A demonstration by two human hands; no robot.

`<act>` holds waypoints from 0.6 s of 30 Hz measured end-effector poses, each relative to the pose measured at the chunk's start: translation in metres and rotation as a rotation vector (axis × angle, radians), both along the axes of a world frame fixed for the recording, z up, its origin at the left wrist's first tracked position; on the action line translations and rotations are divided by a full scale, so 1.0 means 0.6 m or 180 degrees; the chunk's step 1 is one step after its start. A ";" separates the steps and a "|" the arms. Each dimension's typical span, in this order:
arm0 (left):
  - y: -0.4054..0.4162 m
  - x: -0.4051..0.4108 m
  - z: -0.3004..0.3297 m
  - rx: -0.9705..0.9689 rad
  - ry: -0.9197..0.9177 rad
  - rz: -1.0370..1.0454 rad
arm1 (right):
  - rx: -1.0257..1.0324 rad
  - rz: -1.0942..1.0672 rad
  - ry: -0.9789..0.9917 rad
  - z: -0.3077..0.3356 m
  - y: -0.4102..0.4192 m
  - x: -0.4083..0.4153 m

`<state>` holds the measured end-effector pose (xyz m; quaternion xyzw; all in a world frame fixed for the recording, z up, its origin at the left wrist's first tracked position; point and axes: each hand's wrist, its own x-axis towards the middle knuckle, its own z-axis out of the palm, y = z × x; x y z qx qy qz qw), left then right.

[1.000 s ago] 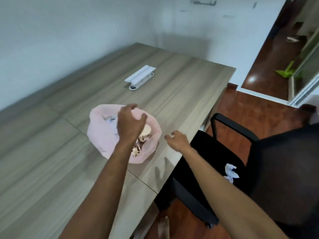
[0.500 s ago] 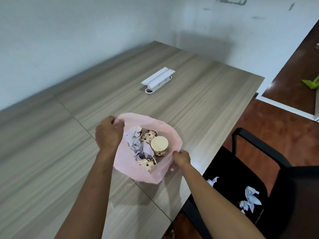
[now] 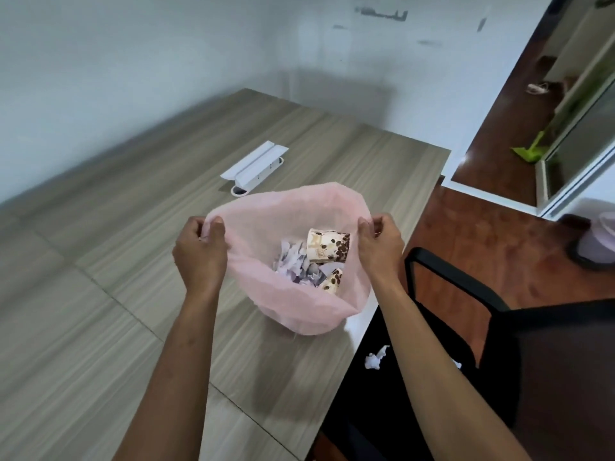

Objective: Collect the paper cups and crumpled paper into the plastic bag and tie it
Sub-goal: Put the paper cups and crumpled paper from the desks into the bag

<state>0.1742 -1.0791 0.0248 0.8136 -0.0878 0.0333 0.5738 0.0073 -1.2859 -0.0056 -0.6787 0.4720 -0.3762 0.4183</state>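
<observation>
A thin pink plastic bag hangs open above the wooden table, held up by its rim. My left hand pinches the rim's left side and my right hand pinches its right side. Inside lie a spotted paper cup on its side, a second cup below it, and crumpled paper to their left. A white crumpled paper lies on the black chair seat at the table's edge; another scrap peeks out past my right forearm.
A white cable box sits on the table beyond the bag. A black office chair stands at the table's right edge on a red-brown floor. A green dustpan lies by the doorway. A pale bin is at far right.
Both hands took hold of the bag's rim and lifted it off the table, pulling its mouth wide. The upright cup inside tipped onto its side.
</observation>
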 end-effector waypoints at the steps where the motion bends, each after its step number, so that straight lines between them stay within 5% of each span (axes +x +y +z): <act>1: -0.011 -0.004 -0.005 0.0002 -0.0001 -0.0049 | 0.0082 0.0132 0.0199 -0.004 -0.008 -0.012; 10: -0.093 -0.053 -0.054 0.0078 0.0181 -0.0533 | 0.0862 0.0095 0.0814 -0.102 -0.040 -0.127; 18: -0.141 -0.105 -0.081 0.0021 0.0191 -0.0701 | 0.1382 -0.0057 0.0543 -0.153 -0.054 -0.211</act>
